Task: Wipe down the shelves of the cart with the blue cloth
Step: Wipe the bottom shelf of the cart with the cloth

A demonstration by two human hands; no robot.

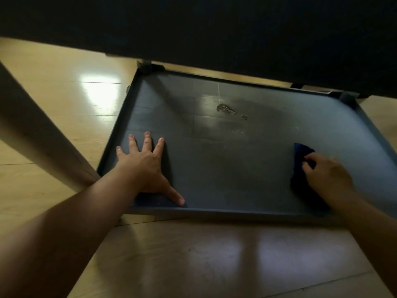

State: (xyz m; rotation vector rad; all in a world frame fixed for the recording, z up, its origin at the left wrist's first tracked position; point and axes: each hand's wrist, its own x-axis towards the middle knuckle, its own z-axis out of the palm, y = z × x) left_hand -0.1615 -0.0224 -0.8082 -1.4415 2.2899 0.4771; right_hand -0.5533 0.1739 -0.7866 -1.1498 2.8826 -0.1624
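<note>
Wiping of the cart's bottom shelf is the step in hand, judging by how things lie. The shelf is a dark grey tray with a low raised rim, sitting just above the wooden floor, and a dark upper shelf overhangs its far side.

The left hand lies flat on the near left part of the shelf, fingers spread wide and thumb stretched along the near rim; it holds nothing and seems to steady the cart. The right hand is closed around the blue cloth, which is bunched beneath the fingers and pressed onto the shelf at the near right, close to the right rim.

A wet or crusted smear shows toward the far middle of the shelf, with smaller marks just to its right and fainter streaks nearer. It is well apart from the cloth, so that part looks unwiped.

The next move likely calls for sweeping the cloth left and farther in, across the smear, with firm downward pressure while the left hand keeps the cart from rolling. Reaching under the overhanging shelf may require a lower arm. The far corners, near the posts, would also need a pass.
</note>
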